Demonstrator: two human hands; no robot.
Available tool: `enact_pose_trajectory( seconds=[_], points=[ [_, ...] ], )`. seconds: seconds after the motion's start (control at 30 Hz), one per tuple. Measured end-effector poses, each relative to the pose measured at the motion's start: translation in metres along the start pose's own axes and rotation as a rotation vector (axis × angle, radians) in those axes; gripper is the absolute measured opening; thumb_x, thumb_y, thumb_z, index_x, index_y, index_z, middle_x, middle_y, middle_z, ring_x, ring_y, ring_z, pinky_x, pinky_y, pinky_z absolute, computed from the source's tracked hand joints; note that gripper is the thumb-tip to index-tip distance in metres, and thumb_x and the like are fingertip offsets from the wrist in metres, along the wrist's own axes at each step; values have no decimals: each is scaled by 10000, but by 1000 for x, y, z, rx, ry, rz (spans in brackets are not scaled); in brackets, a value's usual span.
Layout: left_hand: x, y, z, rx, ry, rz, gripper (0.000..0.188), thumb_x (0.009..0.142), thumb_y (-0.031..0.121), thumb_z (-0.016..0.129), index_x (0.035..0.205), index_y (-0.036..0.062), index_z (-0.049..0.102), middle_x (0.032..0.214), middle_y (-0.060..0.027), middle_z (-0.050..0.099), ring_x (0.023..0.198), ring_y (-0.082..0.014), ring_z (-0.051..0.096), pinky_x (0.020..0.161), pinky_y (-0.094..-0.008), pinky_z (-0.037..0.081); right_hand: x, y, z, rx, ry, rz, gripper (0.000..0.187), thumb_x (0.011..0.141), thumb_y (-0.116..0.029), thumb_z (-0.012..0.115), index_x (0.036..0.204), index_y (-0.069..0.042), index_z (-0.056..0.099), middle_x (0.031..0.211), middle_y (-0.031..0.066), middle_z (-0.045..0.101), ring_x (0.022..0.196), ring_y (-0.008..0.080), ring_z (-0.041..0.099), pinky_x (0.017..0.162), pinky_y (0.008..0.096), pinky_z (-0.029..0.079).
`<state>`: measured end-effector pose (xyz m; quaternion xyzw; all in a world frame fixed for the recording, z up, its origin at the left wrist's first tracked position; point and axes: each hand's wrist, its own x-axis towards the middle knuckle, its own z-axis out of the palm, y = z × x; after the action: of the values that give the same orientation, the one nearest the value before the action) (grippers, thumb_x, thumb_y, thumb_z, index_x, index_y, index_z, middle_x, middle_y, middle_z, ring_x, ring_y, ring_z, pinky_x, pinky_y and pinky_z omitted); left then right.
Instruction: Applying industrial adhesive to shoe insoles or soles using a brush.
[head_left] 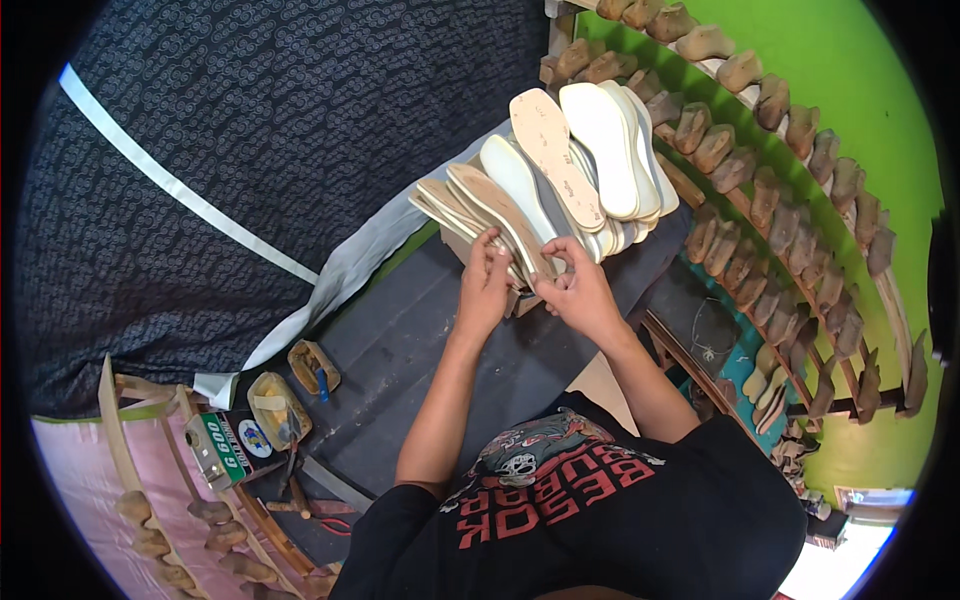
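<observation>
Green and white, one rectangular tin (pixel 218 450) stands at the table's left end, with two yellowish tubs just right of it; the nearer tub (pixel 287 432) has pale contents, and the farther tub (pixel 303 375) holds something with a blue handle. Just below them lies one hammer (pixel 297 497).

Insoles are heaped toward the table's far right corner, too overlapped to count. From my spot four stand out, left to right: one tan insole (pixel 497 203), one white insole with a grey edge (pixel 515 175), one peach insole with dark marks (pixel 556 155), one broad white insole (pixel 603 150). The person's left hand (pixel 485 275) curls against the tan stack's near side; I cannot tell whether it grips. The right hand (pixel 578 290) pinches the tan insole's near end between thumb and fingers.

Dark and scuffed, the table (pixel 400 330) runs beneath a patterned black curtain (pixel 300 120). Pink cloth (pixel 75 465) hangs at left; three rows of shoe lasts (pixel 712 150) line the green wall (pixel 890 110) at right.
</observation>
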<state>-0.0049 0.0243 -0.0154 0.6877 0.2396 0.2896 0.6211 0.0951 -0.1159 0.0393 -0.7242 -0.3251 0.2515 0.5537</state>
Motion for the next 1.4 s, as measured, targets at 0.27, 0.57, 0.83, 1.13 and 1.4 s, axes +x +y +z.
enact_pose_trajectory(
  seconds=[0.27,0.57,0.83,1.13,1.4],
  points=[
    [2,24,2,-583,188,-79,736,1075,628,218,1538,69,337,1284,-125,588,1065,-225,621,917,-368,515,-38,-3,13,-87,37,-273,436,794,-79,810,1162,-11,586,1145,121,584,564,103,486,550,268,445],
    [-19,30,-3,-810,19,-112,866,1019,722,168,1488,30,394,1347,-178,591,1015,-279,672,827,-422,605,-35,18,10,32,-237,-293,465,883,-59,760,1299,-19,557,1224,81,567,636,44,475,578,203,415],
    [-68,22,-21,-966,134,-3,731,1064,575,194,1511,32,395,1435,-228,533,1007,-312,678,809,-439,616,-5,43,24,287,-445,-212,580,951,-25,653,1478,-22,411,1221,72,531,643,35,415,589,197,397],
    [-192,-33,-36,-964,440,-242,670,1071,560,253,1520,83,393,1375,-153,585,1069,-326,666,849,-473,603,3,66,116,298,-895,10,601,1017,-140,602,1559,-50,357,1261,80,592,648,45,481,608,233,484],
    [-260,-69,-86,-1197,617,-204,625,1056,497,268,1489,82,441,1307,-153,622,1042,-368,682,840,-506,605,-25,86,225,71,-1069,-118,439,951,-67,684,1375,-18,581,1080,9,649,647,33,496,587,215,463]
  ],
)
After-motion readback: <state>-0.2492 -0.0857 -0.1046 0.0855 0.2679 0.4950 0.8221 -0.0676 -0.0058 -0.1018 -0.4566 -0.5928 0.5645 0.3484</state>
